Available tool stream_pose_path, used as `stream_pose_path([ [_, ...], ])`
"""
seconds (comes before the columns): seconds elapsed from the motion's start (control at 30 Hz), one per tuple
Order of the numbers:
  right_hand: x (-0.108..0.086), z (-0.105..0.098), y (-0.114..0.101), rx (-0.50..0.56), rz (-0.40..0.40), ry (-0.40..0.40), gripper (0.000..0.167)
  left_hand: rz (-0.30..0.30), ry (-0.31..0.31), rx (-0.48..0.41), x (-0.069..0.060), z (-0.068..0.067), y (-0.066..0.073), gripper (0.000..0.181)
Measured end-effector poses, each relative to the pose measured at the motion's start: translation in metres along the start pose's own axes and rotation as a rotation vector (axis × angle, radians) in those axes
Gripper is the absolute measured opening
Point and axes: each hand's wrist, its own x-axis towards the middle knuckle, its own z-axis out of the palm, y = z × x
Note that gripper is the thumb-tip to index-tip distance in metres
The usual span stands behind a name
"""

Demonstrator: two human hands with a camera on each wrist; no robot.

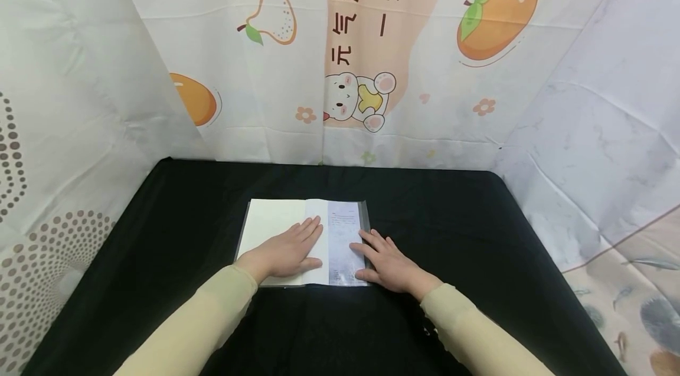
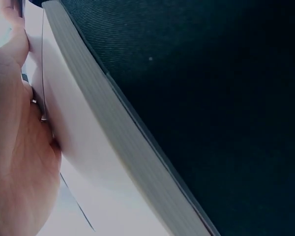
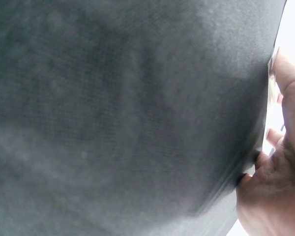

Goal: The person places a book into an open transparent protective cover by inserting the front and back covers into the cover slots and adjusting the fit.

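An open book [image 1: 271, 216] lies on the black cloth, its left page blank and cream. Its right side has a pale purple strip [image 1: 344, 246] with small print, too fine to read. Flat across the pages near the fold rests my left hand [image 1: 289, 251], fingers straight and pointing away. My right hand [image 1: 392, 265] lies at the book's right edge with its fingers spread, their tips touching the purple strip and the edge. In the left wrist view the thick block of page edges [image 2: 103, 108] shows beside the palm. The right wrist view shows mostly dark cloth.
Black cloth [image 1: 441, 216] covers the table around the book. Behind it hangs a white curtain [image 1: 255, 98] with fruit and bear prints. More patterned curtains [image 1: 53, 157] stand along the left and right sides.
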Motion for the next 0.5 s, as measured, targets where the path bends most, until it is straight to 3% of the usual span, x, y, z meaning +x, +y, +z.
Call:
stream_pose_path([
  [0.5,0.0,0.0,-0.001,0.01,0.0,-0.002,0.061,-0.033,0.027,0.019,-0.017,0.01,-0.002,0.085],
])
